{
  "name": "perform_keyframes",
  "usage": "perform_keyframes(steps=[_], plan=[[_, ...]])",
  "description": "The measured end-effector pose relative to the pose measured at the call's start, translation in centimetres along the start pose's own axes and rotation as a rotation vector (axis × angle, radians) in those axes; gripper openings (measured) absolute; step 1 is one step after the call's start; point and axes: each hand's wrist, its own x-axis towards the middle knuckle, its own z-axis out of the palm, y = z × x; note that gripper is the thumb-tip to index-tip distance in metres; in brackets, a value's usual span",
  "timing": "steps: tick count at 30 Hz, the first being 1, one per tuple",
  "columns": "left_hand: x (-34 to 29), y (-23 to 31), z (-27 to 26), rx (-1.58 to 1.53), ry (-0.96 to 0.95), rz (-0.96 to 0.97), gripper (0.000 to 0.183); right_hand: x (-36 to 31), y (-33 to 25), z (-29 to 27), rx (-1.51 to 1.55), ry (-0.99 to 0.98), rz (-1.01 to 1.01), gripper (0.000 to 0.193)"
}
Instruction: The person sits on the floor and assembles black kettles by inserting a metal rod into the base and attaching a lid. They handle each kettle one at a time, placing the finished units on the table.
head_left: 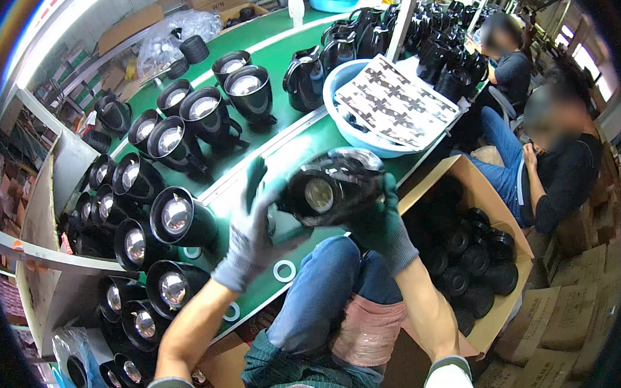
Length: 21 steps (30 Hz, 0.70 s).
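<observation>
A glossy black jug [339, 188] is held on its side above my lap, slightly blurred, with a round pale opening or base facing left. My right hand [387, 230], in a grey and green glove, is closed around its right end. My left hand [252, 229], gloved alike, has its fingers spread close to the jug's left end; I cannot tell whether it touches. White rings [285, 271] lie on the green table by my left forearm. Rows of black jugs with shiny inner liners, such as one jug [176, 216], stand left of my left hand.
At my right is an open cardboard box [520, 240] of black round parts [474, 259]. Beyond the held jug sits a light blue basin [335, 128] with a patterned sheet [396, 100] on top. More black jugs [306, 78] crowd the far green table [271, 132]. Two people sit at the right.
</observation>
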Motion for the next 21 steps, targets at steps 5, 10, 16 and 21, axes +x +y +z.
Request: perform_keyframes(steps=[5,10,16,21], plan=[[6.8,-6.4,0.6,0.13,-0.115,0.098,0.112,12.0,0.8,0.0,-0.025,0.05,-0.012,0.081],[10.9,-12.7,2.9,0.2,-0.239,0.084,0.08,19.0,0.9,0.1,0.188,-0.043,-0.035,0.077],[15.8,-16.8,8.3,0.323,-0.283,-0.246,0.07,22.4,2.7,-1.3,0.166,0.315,0.176,0.083],[18.8,-19.0,12.9,0.392,-0.177,-0.33,0.071,28.2,1.7,-1.7,0.199,0.149,-0.075,0.059]])
